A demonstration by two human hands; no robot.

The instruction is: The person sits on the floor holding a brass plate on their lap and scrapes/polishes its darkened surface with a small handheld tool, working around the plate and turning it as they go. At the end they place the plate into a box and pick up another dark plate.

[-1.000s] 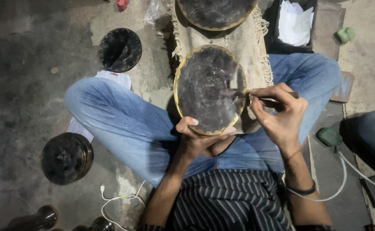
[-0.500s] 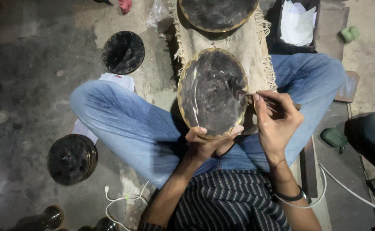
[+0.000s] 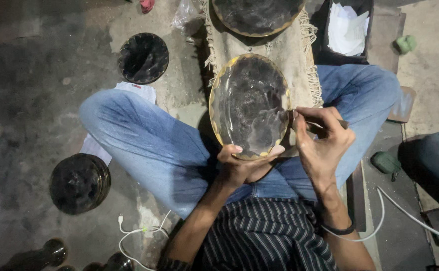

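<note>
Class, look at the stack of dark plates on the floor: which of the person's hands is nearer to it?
Left. The left hand grips the oval plate's lower rim, closer to the stack of dark plates; the right hand works at the plate's far edge.

second plate (image 3: 257, 15): top cut off | tool (image 3: 324, 128): mostly hidden in right hand (image 3: 322, 145)
</note>
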